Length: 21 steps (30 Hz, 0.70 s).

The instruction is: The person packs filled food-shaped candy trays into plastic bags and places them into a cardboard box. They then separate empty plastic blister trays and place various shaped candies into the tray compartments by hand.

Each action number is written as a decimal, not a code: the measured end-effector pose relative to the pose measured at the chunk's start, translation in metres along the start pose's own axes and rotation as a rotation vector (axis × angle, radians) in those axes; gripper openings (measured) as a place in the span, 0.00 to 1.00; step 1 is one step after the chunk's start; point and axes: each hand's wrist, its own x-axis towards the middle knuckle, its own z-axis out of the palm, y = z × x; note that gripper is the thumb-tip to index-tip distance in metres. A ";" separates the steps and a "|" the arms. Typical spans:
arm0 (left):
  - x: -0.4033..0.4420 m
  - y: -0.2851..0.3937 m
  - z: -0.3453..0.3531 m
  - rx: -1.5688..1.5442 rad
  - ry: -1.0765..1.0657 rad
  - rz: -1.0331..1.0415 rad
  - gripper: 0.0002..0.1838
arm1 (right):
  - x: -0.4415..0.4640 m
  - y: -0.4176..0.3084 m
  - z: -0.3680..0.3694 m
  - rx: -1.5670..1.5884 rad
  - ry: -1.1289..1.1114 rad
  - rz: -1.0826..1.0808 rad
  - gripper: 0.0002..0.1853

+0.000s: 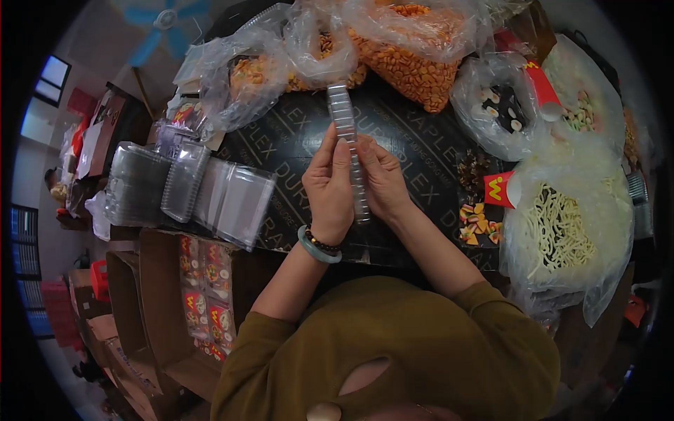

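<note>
Over the middle of the black board, both hands grip a clear plastic container with ribbed walls (342,109), seen almost edge-on and pointing away from me. My left hand (328,186) pinches it from the left, thumb on top. My right hand (380,175) holds its right side, fingers closed. What lies inside the container, if anything, cannot be made out. To the left of my hands are stacked clear plastic containers (184,182) and flat clear plastic sleeves (242,200).
Bags of orange snack pieces (414,74) line the far edge. At right are a bag of pale curly sticks (565,228), red cartons (500,190) and small colourful candies (479,226). A cardboard box (161,302) with printed packs (207,295) stands lower left.
</note>
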 end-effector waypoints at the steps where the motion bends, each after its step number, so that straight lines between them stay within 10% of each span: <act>1: 0.000 -0.004 0.004 0.015 0.006 -0.008 0.20 | -0.001 -0.002 -0.004 -0.042 0.008 -0.025 0.09; 4: 0.000 -0.015 0.010 0.149 0.010 0.028 0.21 | -0.008 -0.017 -0.004 -0.678 0.109 -0.366 0.13; 11: 0.032 -0.006 -0.019 0.469 0.040 0.127 0.20 | 0.002 -0.067 -0.047 -0.812 0.224 -0.308 0.23; 13: 0.035 0.001 -0.032 0.413 0.017 0.028 0.20 | 0.010 -0.087 -0.067 -1.523 0.224 -0.633 0.23; 21: 0.015 0.009 -0.025 0.331 -0.031 0.053 0.22 | 0.005 -0.012 0.016 -0.639 0.021 -0.201 0.10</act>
